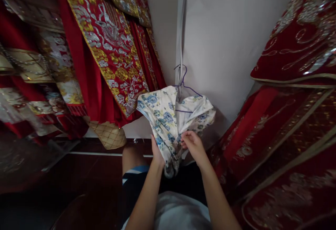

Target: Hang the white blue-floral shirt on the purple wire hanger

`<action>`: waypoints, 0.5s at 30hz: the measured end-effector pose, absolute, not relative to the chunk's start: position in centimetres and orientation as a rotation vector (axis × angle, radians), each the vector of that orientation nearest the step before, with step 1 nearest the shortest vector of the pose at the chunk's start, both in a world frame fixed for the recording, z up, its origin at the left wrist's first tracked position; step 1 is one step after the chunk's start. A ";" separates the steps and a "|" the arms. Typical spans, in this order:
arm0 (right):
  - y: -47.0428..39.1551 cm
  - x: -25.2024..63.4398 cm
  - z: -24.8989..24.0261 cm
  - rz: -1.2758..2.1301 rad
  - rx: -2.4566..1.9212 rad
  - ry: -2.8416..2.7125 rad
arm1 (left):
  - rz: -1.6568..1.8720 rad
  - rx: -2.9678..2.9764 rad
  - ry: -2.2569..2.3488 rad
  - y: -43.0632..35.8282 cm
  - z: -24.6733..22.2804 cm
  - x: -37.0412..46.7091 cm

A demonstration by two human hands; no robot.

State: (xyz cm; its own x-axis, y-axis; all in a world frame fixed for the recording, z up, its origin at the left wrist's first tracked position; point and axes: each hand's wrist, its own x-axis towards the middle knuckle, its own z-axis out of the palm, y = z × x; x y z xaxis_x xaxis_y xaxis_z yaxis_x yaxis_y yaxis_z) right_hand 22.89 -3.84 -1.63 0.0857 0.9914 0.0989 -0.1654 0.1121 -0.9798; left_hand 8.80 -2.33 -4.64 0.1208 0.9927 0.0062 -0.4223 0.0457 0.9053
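- The shirt [166,115] is hung on a hanger [187,85] before the wall [217,44], its hem gathered low.
- Its lower left side is touched by the left hand [157,156]; whether fabric is gripped cannot be told, the fingers being mostly hidden.
- Its front is touched by the right hand [193,146], fingers curled; whether cloth is pinched cannot be told.

The shirt [164,116] is soft, creased matt cloth; the thin hanger [183,81] looks smooth. The red skirt [110,44] is pleated cloth, its embroidery rough with shiny metallic-looking thread. The right-hand costume [294,58] glitters with raised silvery trim. The wall [223,30] is smooth, mostly matt.
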 end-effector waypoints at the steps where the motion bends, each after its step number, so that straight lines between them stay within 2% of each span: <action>1: -3.6 22.6 -2.2 1.150 -1.059 -1.106 | 1.333 0.882 0.792 -2.5 -4.7 8.3; 5: -3.5 21.6 -2.9 1.062 -1.109 -1.327 | 1.446 1.091 0.920 -3.1 -4.0 7.0; 11: -3.7 22.6 -2.3 0.837 -1.254 -1.540 | 1.438 1.345 0.962 -3.4 -3.1 7.5; 15: -3.5 23.1 -2.4 0.881 -1.147 -1.512 | 1.553 1.293 1.071 -2.9 -3.9 7.5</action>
State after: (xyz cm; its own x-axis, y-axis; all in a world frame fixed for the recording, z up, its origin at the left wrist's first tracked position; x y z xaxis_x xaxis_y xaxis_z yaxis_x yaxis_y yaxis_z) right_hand 23.14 -3.53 -2.39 -0.0481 0.9586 0.2806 0.2281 0.2840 -0.9313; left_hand 7.51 -2.89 -3.93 -0.1276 0.9507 0.2827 -0.0735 -0.2933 0.9532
